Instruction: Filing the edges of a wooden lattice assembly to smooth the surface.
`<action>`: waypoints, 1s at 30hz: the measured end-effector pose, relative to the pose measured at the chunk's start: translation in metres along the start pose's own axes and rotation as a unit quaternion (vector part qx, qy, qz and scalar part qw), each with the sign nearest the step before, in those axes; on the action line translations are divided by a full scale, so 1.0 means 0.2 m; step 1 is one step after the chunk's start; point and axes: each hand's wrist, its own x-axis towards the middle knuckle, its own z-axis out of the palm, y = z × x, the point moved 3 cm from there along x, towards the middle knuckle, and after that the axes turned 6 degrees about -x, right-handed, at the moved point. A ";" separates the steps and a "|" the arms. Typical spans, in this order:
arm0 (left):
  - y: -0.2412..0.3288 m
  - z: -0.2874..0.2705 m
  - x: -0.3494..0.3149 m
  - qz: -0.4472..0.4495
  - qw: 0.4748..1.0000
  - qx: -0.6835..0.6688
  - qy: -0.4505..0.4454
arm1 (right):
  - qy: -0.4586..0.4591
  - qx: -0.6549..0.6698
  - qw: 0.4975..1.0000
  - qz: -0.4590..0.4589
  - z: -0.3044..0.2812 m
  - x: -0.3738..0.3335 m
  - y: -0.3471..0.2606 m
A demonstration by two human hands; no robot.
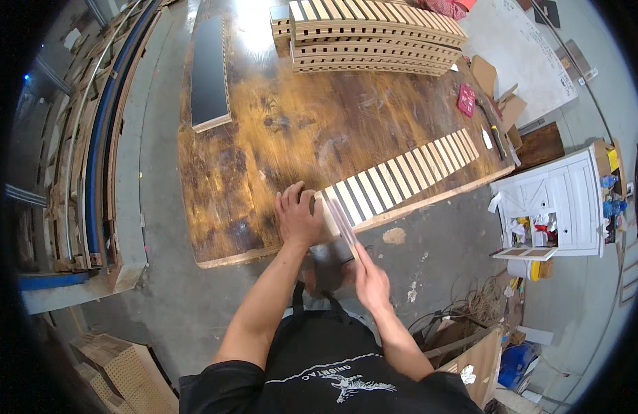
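Fingers [292, 195] spread, left hand [298, 219] touched a long cream-and-black striped wooden panel [396, 177]; right hand [371, 279] clenched a slim, pale, blurred strip [344, 226]!

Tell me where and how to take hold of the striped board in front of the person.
Probably pinch the long edges of the striped board near its right end, coming down from above. It is long, narrow and lies flat, so both edges offer a grip; that end is free, while the left hand and the blurred tool in the right hand crowd the left end.
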 end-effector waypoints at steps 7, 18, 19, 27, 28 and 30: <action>0.00 0.01 -0.01 0.021 0.999 0.017 0.020 | -0.018 -0.007 1.000 0.008 0.03 0.20 -0.09; 0.01 0.01 -0.01 0.005 1.000 0.005 0.011 | -0.026 0.017 0.999 0.030 -0.03 -0.42 0.38; 0.01 0.01 -0.02 -0.004 1.000 -0.002 0.004 | -0.024 0.018 0.999 0.030 -0.05 -0.49 0.42; -0.01 -0.04 -0.05 0.002 0.999 -0.043 0.009 | 0.112 0.048 0.989 -0.080 -0.15 -0.15 0.15; 0.00 -0.04 -0.04 0.006 0.999 -0.038 0.003 | 0.092 0.055 0.991 -0.078 -0.14 -0.06 0.08; 0.02 -0.05 -0.02 0.000 0.999 -0.044 -0.021 | 0.069 0.070 0.993 -0.072 -0.08 0.05 -0.01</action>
